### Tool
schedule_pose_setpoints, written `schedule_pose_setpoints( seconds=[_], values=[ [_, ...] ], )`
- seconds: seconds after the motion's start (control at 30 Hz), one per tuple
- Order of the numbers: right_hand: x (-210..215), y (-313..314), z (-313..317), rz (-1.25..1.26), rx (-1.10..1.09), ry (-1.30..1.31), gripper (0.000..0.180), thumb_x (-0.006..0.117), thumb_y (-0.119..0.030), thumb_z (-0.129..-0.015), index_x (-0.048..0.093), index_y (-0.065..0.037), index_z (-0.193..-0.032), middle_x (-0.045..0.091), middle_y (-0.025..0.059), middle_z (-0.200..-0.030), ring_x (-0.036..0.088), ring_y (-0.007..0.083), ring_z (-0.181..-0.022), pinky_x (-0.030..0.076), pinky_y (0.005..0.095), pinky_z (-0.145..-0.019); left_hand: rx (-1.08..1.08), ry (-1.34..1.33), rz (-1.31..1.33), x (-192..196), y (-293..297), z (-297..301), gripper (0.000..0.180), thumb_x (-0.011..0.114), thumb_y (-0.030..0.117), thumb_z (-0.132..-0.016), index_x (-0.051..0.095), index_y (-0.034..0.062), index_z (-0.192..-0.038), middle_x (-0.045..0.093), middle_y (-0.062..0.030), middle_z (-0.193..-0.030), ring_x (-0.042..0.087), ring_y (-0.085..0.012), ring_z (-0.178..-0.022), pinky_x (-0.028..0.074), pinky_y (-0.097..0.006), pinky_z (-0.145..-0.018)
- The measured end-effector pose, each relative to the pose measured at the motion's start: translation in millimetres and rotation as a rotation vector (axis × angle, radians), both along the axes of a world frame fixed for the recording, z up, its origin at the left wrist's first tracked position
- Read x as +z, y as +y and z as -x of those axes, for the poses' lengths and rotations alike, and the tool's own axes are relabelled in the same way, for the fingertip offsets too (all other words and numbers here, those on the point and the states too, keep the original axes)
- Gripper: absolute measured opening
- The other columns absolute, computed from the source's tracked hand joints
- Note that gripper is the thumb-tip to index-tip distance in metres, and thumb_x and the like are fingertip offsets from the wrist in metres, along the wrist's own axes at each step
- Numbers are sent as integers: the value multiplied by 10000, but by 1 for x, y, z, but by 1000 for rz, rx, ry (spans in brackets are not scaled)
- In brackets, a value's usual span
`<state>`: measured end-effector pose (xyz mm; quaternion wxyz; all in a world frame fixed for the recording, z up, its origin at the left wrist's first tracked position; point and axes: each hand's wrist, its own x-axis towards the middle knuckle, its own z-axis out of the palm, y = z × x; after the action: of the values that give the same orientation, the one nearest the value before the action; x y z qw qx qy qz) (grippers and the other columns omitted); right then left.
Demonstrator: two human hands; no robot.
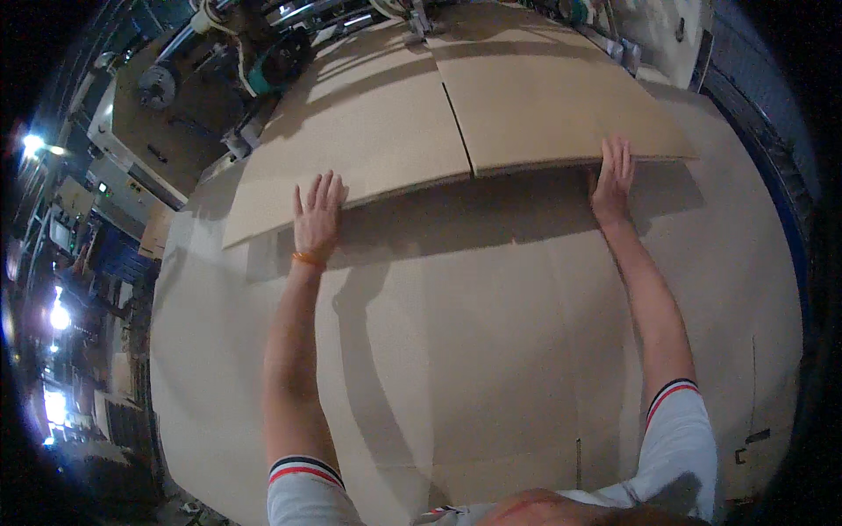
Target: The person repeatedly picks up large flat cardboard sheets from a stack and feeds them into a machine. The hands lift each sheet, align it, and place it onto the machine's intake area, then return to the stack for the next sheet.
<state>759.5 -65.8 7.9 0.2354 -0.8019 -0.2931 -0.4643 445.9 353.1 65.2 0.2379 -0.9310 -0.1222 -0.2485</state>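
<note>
A broad brown cardboard sheet [377,131], split from its right half by a dark slot, extends toward me from the far side. Its near edge stands above a lower cardboard surface [491,351] and casts a shadow on it. My left hand [317,219], with an orange band at the wrist, lies across the near edge on the left, fingers stretched flat on top. At the right part of that edge, my right hand [614,184] has its fingers over the top and its thumb at the edge, seemingly beneath it. Both palms are mostly hidden.
Machinery with metal rods [175,44] and a dark round knob [158,85] stands at the far left. A pale machine panel [675,39] is at the far right. A blue-edged border [785,228] curves along the right side. Bright lamps [33,145] shine at left.
</note>
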Motion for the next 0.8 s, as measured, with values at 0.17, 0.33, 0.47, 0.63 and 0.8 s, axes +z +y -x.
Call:
schedule_pose_setpoints(
  seconds=[0.17,0.33,0.47,0.63,0.8],
  values=[
    [-6,-20,81,228,23,377,671,584,-115,-870,275,-63,-1464,228,141,-1546,185,345,-1431,190,449,-1169,-126,76,313,-45,-98,87,623,685,187,-794,449,114,-1367,334,-135,-1484,299,-321,-1382,179,-585,-1131],
    [-18,-43,130,256,41,631,628,577,-205,-897,309,-68,-1449,233,148,-1541,195,330,-1429,192,457,-1164,156,-135,709,-48,-258,258,433,651,182,-823,565,137,-1244,382,-188,-1446,391,-385,-1312,243,-628,-1070],
    [-29,-61,174,301,88,677,577,543,-213,-916,335,-51,-1429,257,168,-1527,209,346,-1419,211,449,-1154,384,-277,760,-89,-323,383,457,685,154,-794,569,133,-1235,398,-190,-1434,393,-389,-1310,261,-630,-1054],
    [-38,-110,242,222,194,659,460,536,-201,-920,475,28,-1314,383,219,-1448,311,360,-1368,254,459,-1130,614,-431,704,-34,-314,439,573,706,164,-777,504,106,-1311,406,-204,-1425,413,-400,-1273,317,-550,-1056],
    [-34,-143,349,217,358,709,399,526,-95,-909,490,68,-1271,398,222,-1437,339,367,-1351,294,448,-1112,808,-746,766,-47,-304,497,717,685,295,-804,392,10,-1392,332,-247,-1469,349,-390,-1336,285,-505,-1093]
  ],
)
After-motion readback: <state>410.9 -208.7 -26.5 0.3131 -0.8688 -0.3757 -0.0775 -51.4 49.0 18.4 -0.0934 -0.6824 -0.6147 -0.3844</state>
